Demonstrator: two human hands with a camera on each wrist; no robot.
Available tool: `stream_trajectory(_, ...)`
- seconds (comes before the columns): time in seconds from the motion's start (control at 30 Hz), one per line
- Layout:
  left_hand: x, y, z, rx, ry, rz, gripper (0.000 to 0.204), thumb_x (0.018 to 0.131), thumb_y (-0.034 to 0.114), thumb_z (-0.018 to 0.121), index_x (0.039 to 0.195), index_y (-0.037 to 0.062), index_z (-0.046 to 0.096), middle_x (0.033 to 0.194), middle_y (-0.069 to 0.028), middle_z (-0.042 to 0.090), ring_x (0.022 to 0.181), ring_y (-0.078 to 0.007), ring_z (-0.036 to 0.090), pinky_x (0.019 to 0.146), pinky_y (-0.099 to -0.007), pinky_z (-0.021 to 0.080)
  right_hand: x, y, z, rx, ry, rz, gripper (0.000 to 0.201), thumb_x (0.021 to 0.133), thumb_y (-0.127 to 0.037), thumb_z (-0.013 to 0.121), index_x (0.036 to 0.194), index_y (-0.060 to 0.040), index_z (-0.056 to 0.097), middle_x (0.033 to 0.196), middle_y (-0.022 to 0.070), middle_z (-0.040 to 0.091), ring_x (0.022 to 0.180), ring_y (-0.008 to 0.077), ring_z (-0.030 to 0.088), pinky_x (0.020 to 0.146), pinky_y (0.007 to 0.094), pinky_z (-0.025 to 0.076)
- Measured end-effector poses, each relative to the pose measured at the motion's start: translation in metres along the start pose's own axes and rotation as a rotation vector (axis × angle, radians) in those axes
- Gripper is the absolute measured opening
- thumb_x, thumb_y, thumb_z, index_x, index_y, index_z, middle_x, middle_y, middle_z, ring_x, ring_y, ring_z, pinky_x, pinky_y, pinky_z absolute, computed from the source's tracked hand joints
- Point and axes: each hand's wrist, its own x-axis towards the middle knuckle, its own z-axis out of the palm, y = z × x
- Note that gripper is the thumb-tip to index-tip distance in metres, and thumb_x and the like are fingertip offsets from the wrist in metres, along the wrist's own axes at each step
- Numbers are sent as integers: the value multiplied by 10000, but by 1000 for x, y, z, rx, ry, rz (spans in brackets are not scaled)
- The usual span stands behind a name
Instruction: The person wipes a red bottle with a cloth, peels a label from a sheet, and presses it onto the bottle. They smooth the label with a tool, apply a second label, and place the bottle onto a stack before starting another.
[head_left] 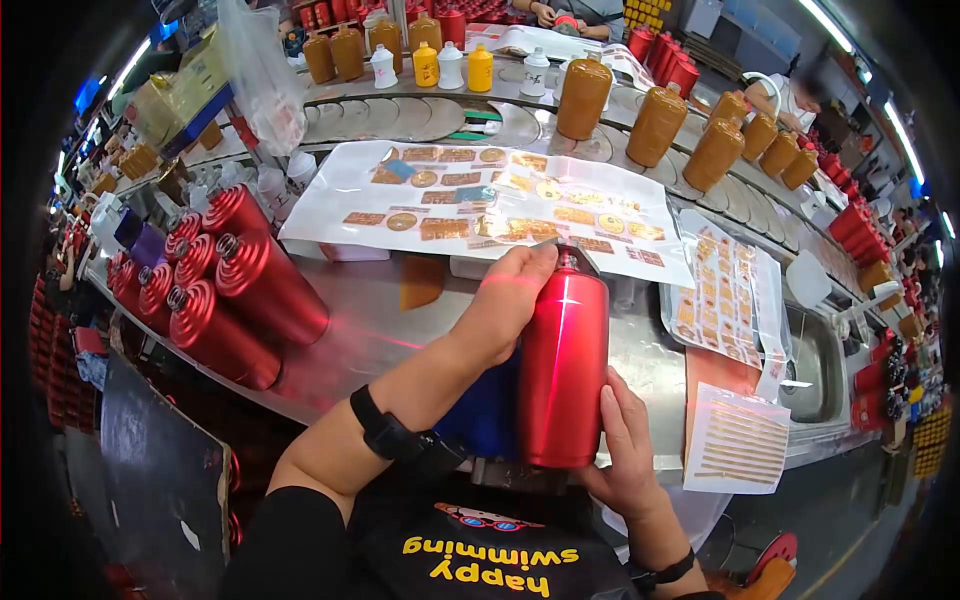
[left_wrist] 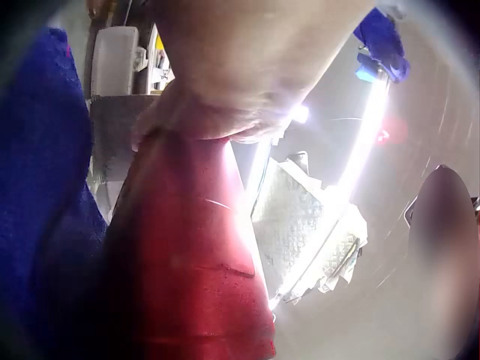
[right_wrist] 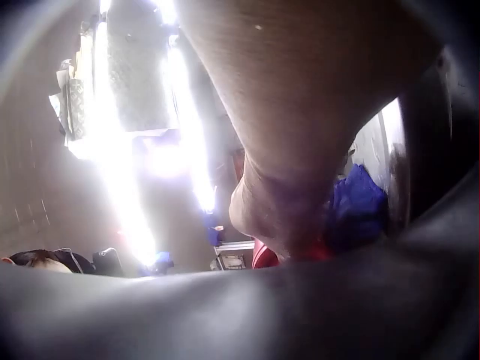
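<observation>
grip: our left hand (head_left: 510,290) wraps the red bottle (head_left: 563,370) near its neck, right hand (head_left: 625,440) cups its base

risk: glossy bottle could slip (we'd guess), smudging label sheets (head_left: 480,205) beyond it

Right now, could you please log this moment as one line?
left hand: grips red bottle at shoulder | right hand: holds its lower side | bottle upright over blue cloth | sticker sheet behind

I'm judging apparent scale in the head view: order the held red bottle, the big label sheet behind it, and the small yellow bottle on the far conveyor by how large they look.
1. Big label sheet, widest.
2. Held red bottle, though nearness to the camera enlarges it; left hand grips its top, right hand its base.
3. Small yellow bottle, far off, so true size unsure.
</observation>
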Motion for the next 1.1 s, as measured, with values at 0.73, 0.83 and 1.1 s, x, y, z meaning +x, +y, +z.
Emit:
stream_trajectory(0.73,-107,-7,-42,1541,-420,920,875,677,400,816,1421,105,461,1453,-223,425,1380,-394,369,1164,-585,180,0,5,-10,-22,-285,136,729,792,-234,772,1356,87,440,1361,271,466,1214,437,473,1039,480,411)
stream_trajectory(0.83,-109,7,-49,1139,-491,778,806,746,437,801,1391,78,475,1450,-214,431,1371,-360,386,1157,-539,224,-2,10,-12,-3,-262,125,715,790,-266,782,1329,83,469,1361,262,470,1204,432,480,1026,474,421)
stream_trajectory(1.1,-128,109,-8,-394,-1093,288,469,874,517,639,1038,90,535,1023,-173,609,924,-293,625,852,-467,495,-7,21,-30,-29,-106,160,609,809,-219,765,1301,40,518,1341,242,502,1205,421,497,1009,457,433)
